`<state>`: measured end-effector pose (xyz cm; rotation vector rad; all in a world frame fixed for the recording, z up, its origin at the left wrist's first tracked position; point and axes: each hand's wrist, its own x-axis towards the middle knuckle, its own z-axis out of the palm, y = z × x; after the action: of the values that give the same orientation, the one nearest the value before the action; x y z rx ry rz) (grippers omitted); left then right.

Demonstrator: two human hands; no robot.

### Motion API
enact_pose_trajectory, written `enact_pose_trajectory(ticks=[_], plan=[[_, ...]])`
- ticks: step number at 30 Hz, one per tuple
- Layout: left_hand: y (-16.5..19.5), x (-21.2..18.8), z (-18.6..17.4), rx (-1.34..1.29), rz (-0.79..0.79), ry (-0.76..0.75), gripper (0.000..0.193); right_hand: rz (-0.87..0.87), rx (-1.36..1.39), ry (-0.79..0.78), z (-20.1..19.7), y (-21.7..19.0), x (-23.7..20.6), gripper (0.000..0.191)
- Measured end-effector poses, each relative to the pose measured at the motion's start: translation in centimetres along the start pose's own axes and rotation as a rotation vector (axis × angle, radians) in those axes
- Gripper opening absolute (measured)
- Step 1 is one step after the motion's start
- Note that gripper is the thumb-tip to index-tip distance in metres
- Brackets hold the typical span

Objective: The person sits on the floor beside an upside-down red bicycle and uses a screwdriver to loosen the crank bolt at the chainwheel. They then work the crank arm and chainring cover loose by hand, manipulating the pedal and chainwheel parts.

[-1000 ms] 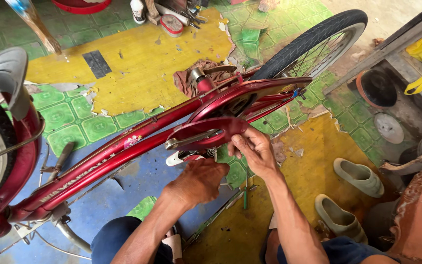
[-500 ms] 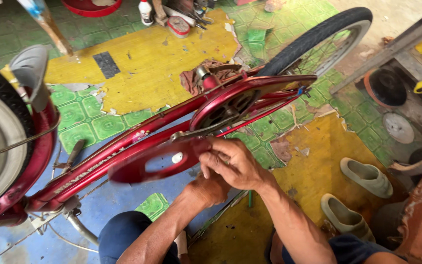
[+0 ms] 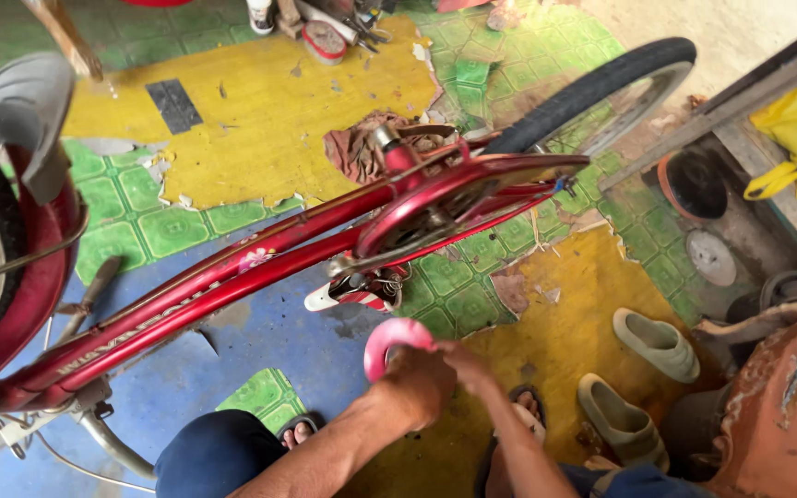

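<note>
Fingers [image 3: 417,361] of both hands grip a red curved guard [image 3: 389,337] below the bicycle [image 3: 260,263].

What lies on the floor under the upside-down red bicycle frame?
Under the red bicycle frame lies patterned floor covering in yellow, green and blue, torn in places, plus a crumpled rag. What the chain cover hides cannot be seen.

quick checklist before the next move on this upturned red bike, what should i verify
1. Curved red guard piece off the bike and in hand: ok, both hands are on it.
2. Left hand grip: ok, wrapped around the piece's lower end.
3. Right hand grip: cannot tell, mostly hidden.
4. Red bike frame steady: cannot tell, its supports are out of view.
5. Chainwheel uncovered: ok, visible under the chain guard.
6. Floor underfoot: not ok, sandals lie close by.
</note>
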<state>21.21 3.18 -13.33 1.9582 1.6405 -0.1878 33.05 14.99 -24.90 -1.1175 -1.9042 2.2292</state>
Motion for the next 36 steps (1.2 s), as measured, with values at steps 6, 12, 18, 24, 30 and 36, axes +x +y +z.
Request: enact_pose_trajectory(ticks=[6,12,18,24,30,36], plan=[[-1.2,-0.2,-2.0,-0.076,-0.123,0.305,0.037,0.104,-0.159,0.11,5.1,0.8,-0.2,0.04],[-1.0,0.9,-1.4,-0.125,-0.118,0.276,0.038,-0.066,-0.033,0.703,8.0,-2.6,3.1,0.031],[0.4,2.6,-2.1,0.238,-0.236,0.228,0.059,-0.555,0.78,0.384,6.7,-2.8,3.0,0.025],[-0.1,1.6,-2.7,-0.111,-0.151,0.823,0.046,-0.554,0.638,0.325,4.9,-5.4,-0.6,0.005],[0.0,0.0,-4.4,-0.338,-0.064,1.056,0.041,-0.427,0.582,0.547,3.9,-8.5,-4.3,0.022],[-1.0,-1.8,-5.8,-0.658,-0.001,0.983,0.052,-0.517,0.431,0.533,1.8,-10.9,-3.8,0.014]])
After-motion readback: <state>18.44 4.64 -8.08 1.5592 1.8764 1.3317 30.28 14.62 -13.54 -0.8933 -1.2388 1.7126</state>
